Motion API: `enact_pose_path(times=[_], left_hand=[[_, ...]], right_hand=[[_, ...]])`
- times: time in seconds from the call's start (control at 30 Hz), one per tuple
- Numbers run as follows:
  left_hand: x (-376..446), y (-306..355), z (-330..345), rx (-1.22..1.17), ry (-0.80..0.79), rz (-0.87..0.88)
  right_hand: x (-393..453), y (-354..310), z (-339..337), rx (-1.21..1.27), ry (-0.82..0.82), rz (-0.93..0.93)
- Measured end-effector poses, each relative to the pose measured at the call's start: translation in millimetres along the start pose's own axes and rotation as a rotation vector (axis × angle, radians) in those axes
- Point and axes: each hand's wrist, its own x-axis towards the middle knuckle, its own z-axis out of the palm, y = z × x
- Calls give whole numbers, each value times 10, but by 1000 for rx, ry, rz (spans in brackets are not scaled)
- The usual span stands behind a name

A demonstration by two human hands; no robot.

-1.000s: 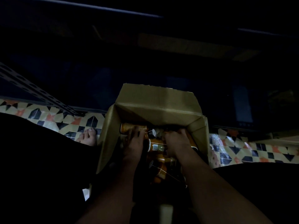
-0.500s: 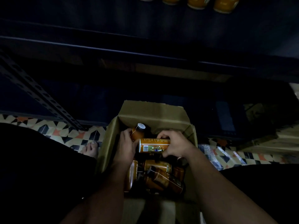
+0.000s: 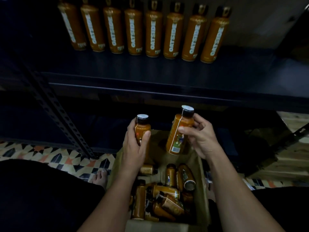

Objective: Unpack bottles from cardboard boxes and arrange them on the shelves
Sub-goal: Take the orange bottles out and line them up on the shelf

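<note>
My left hand [image 3: 136, 148] grips a small orange bottle [image 3: 142, 129] with a black cap, held upright above the open cardboard box [image 3: 203, 190]. My right hand [image 3: 199, 136] holds a second orange bottle [image 3: 178, 133] upright by its upper half, a little higher and to the right. Several more orange bottles [image 3: 167, 196] lie jumbled on their sides inside the box. On the dark shelf [image 3: 150, 71] above, a row of several tall orange bottles [image 3: 153, 30] stands side by side.
A perforated black shelf post [image 3: 55, 106] slants down at the left to the patterned tile floor [image 3: 50, 156]. A bare foot [image 3: 100, 178] shows left of the box. Wooden planks [image 3: 294, 154] lie at the right. Shelf surface in front of the bottle row is bare.
Both hands lifted out of the box, each raising a bottle upright; before, they were reaching among the bottles inside. The view tilted up, revealing the shelf's bottle row.
</note>
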Motion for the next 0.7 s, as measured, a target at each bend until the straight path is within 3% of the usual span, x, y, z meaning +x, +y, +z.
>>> enact_pose_path(times=[0.13, 0.33, 0.43, 0.7], left_hand=[[195, 590, -94, -123, 78, 169], [635, 1422, -180, -174, 203, 476], [915, 1647, -187, -164, 210, 509], [1502, 1787, -154, -129, 15, 493]], right_hand=[[-53, -436, 182, 101, 6, -178], [3, -1178, 414, 51, 20, -439], [108, -1441, 464, -38, 11, -498], [593, -1568, 445, -115, 5, -480]])
